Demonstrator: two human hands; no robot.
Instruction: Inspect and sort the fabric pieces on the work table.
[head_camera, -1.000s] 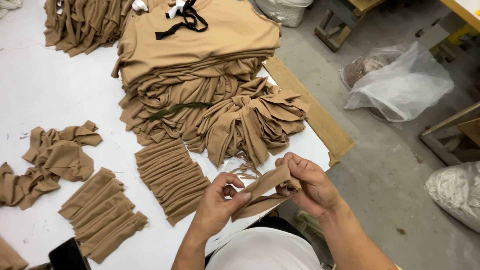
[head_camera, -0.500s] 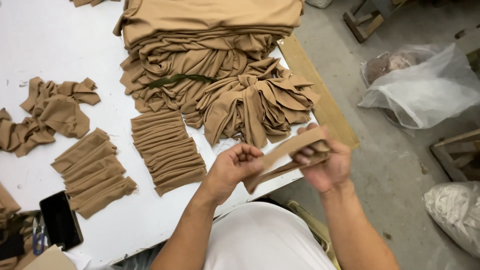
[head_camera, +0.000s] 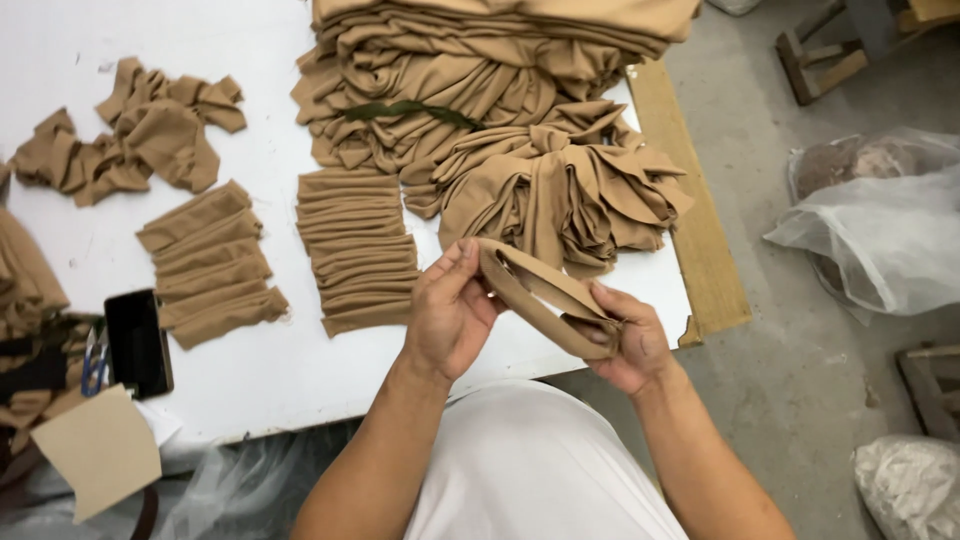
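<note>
- Head view, looking down: a tan fabric strip (head_camera: 540, 298) is held above the near edge of the white table (head_camera: 260, 385), stretched between both hands.
- Left hand (head_camera: 450, 312) is closed around the strip's far-left end, thumb and fingers pinched on it.
- Right hand (head_camera: 628, 340) is clamped on the near-right end, cloth pressed under the thumb.
- Compared with half a second ago, the strip is now opened up into a long loop with a gap showing between its two layers, where earlier it was held flatter and tilted up to the right. Seems like the piece is being spread or turned over rather than set down.
- Hands have also drifted lower and more central over the table edge.
- Just beyond the left hand, a neat stack of folded strips (head_camera: 358, 248) is laid out, with a second stack (head_camera: 212, 262) further left.
- A big pile of the same tan cloth (head_camera: 500, 110) is heaped at the far side.
- Loose scraps (head_camera: 140, 135) are scattered far left, and a dark phone (head_camera: 137, 342) is lying near left.
</note>
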